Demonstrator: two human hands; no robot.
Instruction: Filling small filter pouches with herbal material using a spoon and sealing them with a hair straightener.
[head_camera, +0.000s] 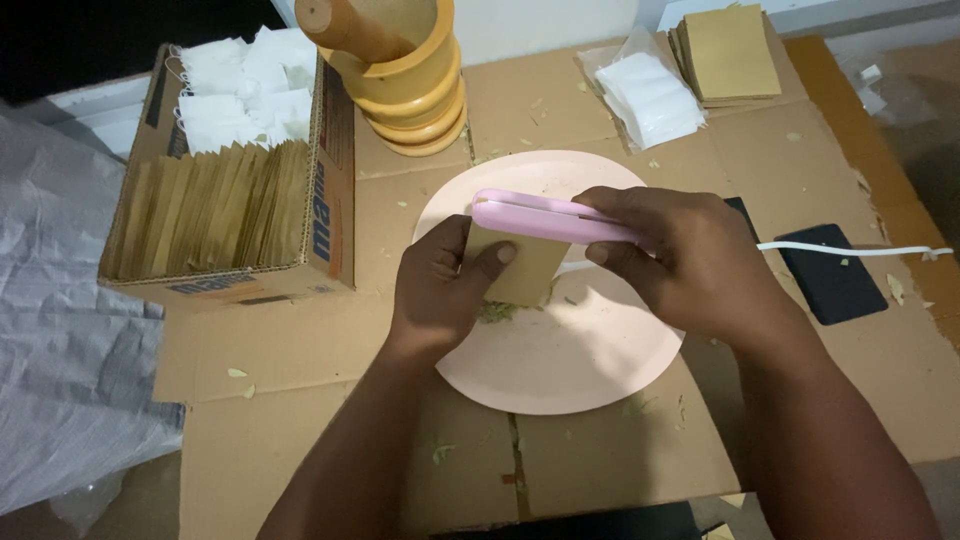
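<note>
Two hands meet over the pale pink plate (590, 370) — the left hand (440, 285) pinches a small tan paper sachet (522, 270) upright between thumb and curled fingers, and the right hand (690, 255) is wrapped around a pink handheld sealer (540, 217), pressing it shut along the sachet's top edge. A white cord (850, 249) trails from the sealer off to the right, across a black pad (835, 272).

From where I stand this looks like the sealing step itself: the sachet sits just above the plate's middle, with a little heap of dried green leaf (495, 312) at its foot. Whether the seam is finished I cannot tell, as the sealer covers it.

The next move, I'd judge, calls for the right hand to ease its squeeze and lift the sealer straight off, while the left keeps the sachet level so nothing spills.

Nearby stand a cardboard box (330, 210) packed with tan sachets and white filter bags, a stack of yellow wooden bowls (420, 95), loose white bags (650, 95) and more tan envelopes (730, 50) — all on a flattened-cardboard table top (300, 440).
</note>
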